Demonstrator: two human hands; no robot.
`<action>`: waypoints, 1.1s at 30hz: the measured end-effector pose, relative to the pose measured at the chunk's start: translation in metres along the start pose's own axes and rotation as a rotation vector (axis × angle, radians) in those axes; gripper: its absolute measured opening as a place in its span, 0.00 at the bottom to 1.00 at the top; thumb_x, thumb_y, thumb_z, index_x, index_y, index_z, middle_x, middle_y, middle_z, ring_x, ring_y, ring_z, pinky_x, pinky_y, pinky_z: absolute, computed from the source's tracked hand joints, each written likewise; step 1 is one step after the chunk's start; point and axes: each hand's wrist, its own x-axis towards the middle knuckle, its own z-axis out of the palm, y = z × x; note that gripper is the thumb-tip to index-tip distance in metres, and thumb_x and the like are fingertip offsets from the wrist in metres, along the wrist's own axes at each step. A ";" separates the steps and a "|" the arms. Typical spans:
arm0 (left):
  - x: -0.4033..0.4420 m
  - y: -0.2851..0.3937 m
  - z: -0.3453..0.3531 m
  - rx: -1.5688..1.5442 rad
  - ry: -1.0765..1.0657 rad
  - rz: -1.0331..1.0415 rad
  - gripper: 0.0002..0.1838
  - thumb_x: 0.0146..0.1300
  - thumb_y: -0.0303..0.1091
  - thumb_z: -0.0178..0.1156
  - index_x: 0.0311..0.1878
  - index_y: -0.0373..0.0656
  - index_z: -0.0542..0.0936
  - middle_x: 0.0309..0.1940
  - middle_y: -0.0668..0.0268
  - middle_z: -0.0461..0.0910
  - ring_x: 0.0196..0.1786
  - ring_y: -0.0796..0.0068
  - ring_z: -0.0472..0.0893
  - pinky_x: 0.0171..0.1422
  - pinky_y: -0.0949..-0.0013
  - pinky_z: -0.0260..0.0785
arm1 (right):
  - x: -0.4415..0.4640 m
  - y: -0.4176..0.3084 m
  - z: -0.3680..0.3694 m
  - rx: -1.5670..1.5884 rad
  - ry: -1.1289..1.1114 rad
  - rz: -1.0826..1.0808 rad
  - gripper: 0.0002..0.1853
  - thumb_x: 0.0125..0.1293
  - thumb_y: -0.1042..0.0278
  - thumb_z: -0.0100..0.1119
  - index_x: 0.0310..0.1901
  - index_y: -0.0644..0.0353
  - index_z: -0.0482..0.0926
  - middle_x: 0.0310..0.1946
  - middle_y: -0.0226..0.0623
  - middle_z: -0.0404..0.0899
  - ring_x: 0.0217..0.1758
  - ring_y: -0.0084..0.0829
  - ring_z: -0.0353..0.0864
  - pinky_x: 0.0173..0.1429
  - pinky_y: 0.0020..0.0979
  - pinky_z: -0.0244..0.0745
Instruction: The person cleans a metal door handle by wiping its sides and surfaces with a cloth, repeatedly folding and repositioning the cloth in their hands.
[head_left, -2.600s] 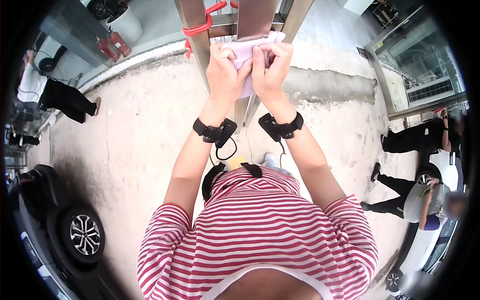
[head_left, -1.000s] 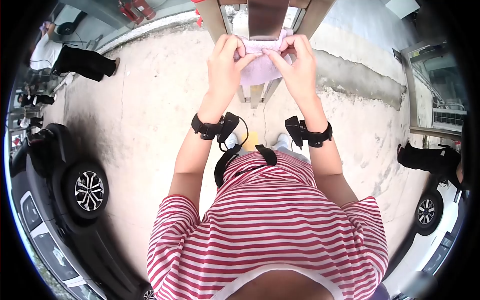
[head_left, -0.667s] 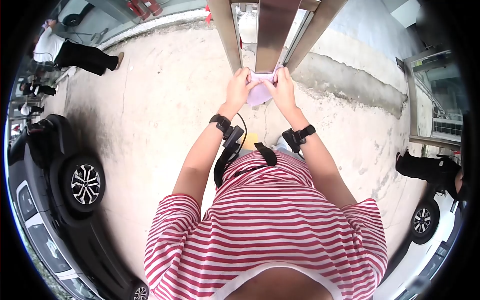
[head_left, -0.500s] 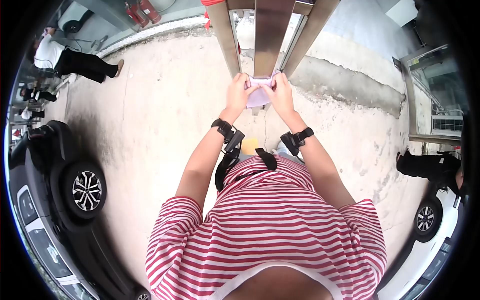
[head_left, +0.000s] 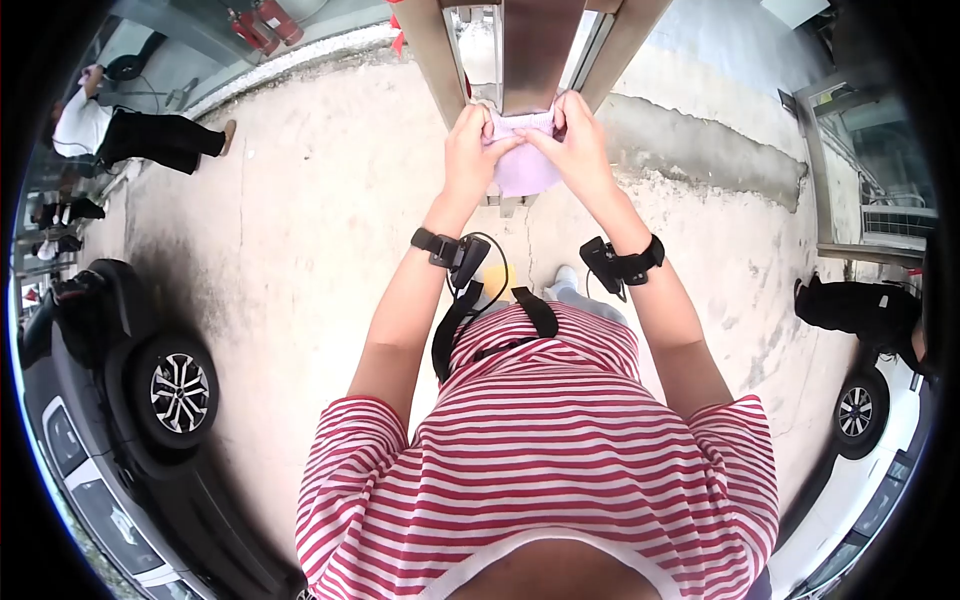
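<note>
A light purple cloth [head_left: 528, 173] hangs between my two hands, its upper edge gathered against the metal door frame post [head_left: 541, 60]. My left hand [head_left: 470, 150] pinches the cloth's left side, with the thumb pointing inward. On the other side my right hand [head_left: 578, 145] grips the cloth's right side, fingers curled and thumb reaching toward the middle. Both thumbs nearly meet over the cloth. Black straps with small devices sit on both wrists. Some fingertips are hidden behind the cloth and the post.
A dark car [head_left: 110, 370] stands at the left and a white car [head_left: 880, 440] at the right. A person [head_left: 140, 130] in a white top is at the upper left, another person [head_left: 860, 310] at the right. Red fire extinguishers [head_left: 265, 25] stand at the back.
Both hands have moved slightly up with the cloth, which now hangs lower below the thumbs and shows more of its surface. My forearms have spread a little apart.
</note>
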 end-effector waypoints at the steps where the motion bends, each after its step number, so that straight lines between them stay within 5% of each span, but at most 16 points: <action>1: -0.010 -0.018 0.005 0.065 -0.070 -0.026 0.23 0.44 0.32 0.74 0.26 0.39 0.64 0.24 0.63 0.64 0.26 0.63 0.66 0.31 0.64 0.61 | -0.008 0.024 0.009 -0.043 -0.057 0.035 0.23 0.49 0.66 0.73 0.30 0.62 0.63 0.28 0.38 0.66 0.26 0.33 0.68 0.33 0.32 0.69; 7: -0.042 -0.059 0.023 0.147 -0.046 -0.041 0.22 0.43 0.31 0.74 0.25 0.39 0.66 0.25 0.63 0.66 0.27 0.60 0.70 0.32 0.62 0.64 | -0.035 0.081 0.040 -0.103 -0.148 0.240 0.22 0.47 0.64 0.74 0.30 0.64 0.67 0.28 0.43 0.73 0.29 0.38 0.75 0.35 0.36 0.72; 13: 0.017 0.047 -0.015 -0.021 0.236 0.244 0.22 0.41 0.29 0.75 0.24 0.39 0.65 0.24 0.64 0.64 0.26 0.65 0.68 0.31 0.66 0.63 | 0.011 -0.033 -0.018 0.168 0.094 0.023 0.20 0.48 0.69 0.75 0.30 0.62 0.68 0.25 0.28 0.70 0.27 0.18 0.68 0.32 0.22 0.69; 17: 0.040 0.085 -0.029 0.009 0.283 0.278 0.23 0.41 0.30 0.75 0.24 0.40 0.65 0.24 0.65 0.62 0.26 0.66 0.67 0.30 0.66 0.62 | 0.027 -0.070 -0.035 0.140 0.184 -0.070 0.21 0.49 0.68 0.75 0.31 0.62 0.67 0.27 0.28 0.67 0.26 0.18 0.65 0.30 0.21 0.66; 24: -0.022 -0.019 0.009 0.235 -0.032 -0.029 0.22 0.44 0.36 0.74 0.27 0.42 0.66 0.26 0.63 0.67 0.28 0.59 0.72 0.31 0.61 0.64 | -0.021 0.032 0.022 -0.075 0.002 0.073 0.23 0.49 0.66 0.73 0.29 0.62 0.63 0.26 0.40 0.66 0.25 0.38 0.68 0.32 0.35 0.68; 28: -0.054 -0.093 0.034 0.349 -0.217 -0.122 0.21 0.45 0.39 0.73 0.28 0.43 0.68 0.27 0.62 0.70 0.30 0.58 0.76 0.33 0.59 0.67 | -0.058 0.099 0.060 -0.163 -0.062 0.227 0.21 0.47 0.67 0.74 0.30 0.63 0.66 0.25 0.43 0.71 0.26 0.40 0.72 0.33 0.36 0.70; 32: -0.024 -0.032 0.004 0.238 -0.133 -0.052 0.21 0.45 0.37 0.73 0.27 0.41 0.68 0.27 0.62 0.69 0.28 0.59 0.73 0.33 0.61 0.66 | -0.032 0.053 0.030 -0.072 -0.063 0.180 0.20 0.47 0.70 0.73 0.30 0.64 0.67 0.25 0.43 0.72 0.25 0.38 0.73 0.34 0.34 0.72; 33: -0.014 -0.006 -0.005 0.179 -0.082 -0.040 0.21 0.46 0.35 0.73 0.27 0.39 0.67 0.26 0.62 0.68 0.28 0.60 0.71 0.33 0.63 0.65 | -0.022 0.035 0.020 0.013 -0.024 0.140 0.18 0.48 0.72 0.72 0.30 0.63 0.67 0.25 0.39 0.71 0.25 0.30 0.73 0.33 0.30 0.72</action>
